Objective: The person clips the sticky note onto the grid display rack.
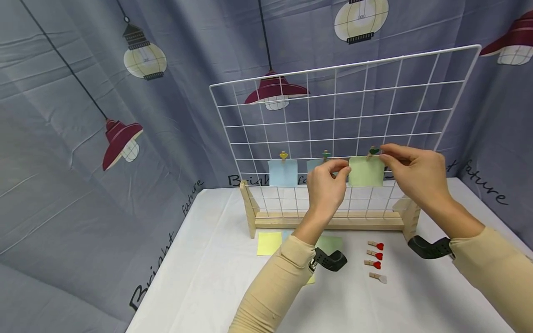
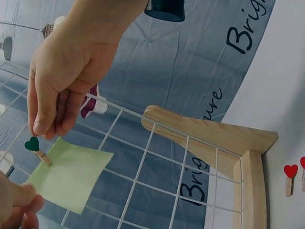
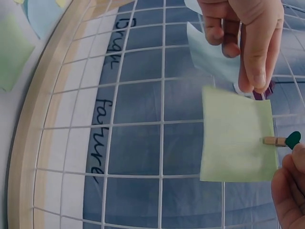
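Observation:
A pale green paper note (image 1: pixel 366 171) hangs on the white wire grid (image 1: pixel 333 120), under a small wooden clip with a dark green heart (image 1: pixel 373 151). My left hand (image 1: pixel 326 185) pinches the note's upper left corner between thumb and fingers. At its upper right corner my right hand (image 1: pixel 420 173) pinches the edge, close beside the heart, as the left wrist view shows with the fingertips (image 2: pixel 42 128). Left of it hang a light blue note (image 1: pixel 283 173) under a yellow heart clip (image 1: pixel 284 156) and another blue note (image 3: pixel 212 57), partly hidden by my left hand.
The grid stands in a wooden base (image 1: pixel 333 224) on a white table (image 1: pixel 200 268). Before it lie a yellow note (image 1: pixel 268 243), a green note (image 1: pixel 331 243) and others behind my left arm. Several heart clips (image 1: pixel 375 255) lie in a column at the right. A patterned curtain hangs behind.

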The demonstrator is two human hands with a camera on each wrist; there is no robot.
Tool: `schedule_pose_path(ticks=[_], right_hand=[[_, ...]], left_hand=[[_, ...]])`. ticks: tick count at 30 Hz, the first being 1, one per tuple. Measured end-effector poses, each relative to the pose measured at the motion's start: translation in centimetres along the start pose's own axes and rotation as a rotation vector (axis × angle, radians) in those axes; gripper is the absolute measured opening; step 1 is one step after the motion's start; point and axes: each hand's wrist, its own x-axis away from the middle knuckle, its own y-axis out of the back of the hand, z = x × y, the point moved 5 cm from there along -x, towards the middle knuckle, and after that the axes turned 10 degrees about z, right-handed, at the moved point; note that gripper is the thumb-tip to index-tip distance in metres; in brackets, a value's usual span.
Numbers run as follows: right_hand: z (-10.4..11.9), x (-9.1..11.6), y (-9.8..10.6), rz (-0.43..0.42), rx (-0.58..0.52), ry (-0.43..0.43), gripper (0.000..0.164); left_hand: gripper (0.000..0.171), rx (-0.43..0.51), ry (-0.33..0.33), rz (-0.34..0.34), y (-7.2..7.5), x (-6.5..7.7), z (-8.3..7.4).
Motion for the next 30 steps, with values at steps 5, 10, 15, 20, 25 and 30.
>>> schedule_pose_path(ticks=[5,10,15,20,25,30], right_hand=[[-0.2,0.5,0.0,0.008,0.011,-0.005,0.033],[-0.6,1.1,-0.1,0.002,0.007,0.011,0.031],[-1.3,1.8,-0.4,0.021,-0.01,0.019,0.033],[-1.9,2.5,-0.7,0.045,-0.018,0.005,0.035],[-2.4,2.9,-0.8,0.053,-0.03,-0.023,0.039],[-2.7,3.3,-1.1,0.057,-0.026,-0.033,0.039]], left_hand=[[0.012,0.011,-0.005,0.012,0.4,0.4,0.4],[0.012,0.011,0.026,0.018,0.7,1.0,1.0],[0.012,0.015,0.037,0.033,0.6,1.7,1.3],[0.012,0.021,0.018,0.03,0.8,2.0,1.4],[0.014,0.026,0.004,0.039,1.1,2.2,1.4],[0.014,0.042,-0.013,0.044,1.4,2.5,1.4]])
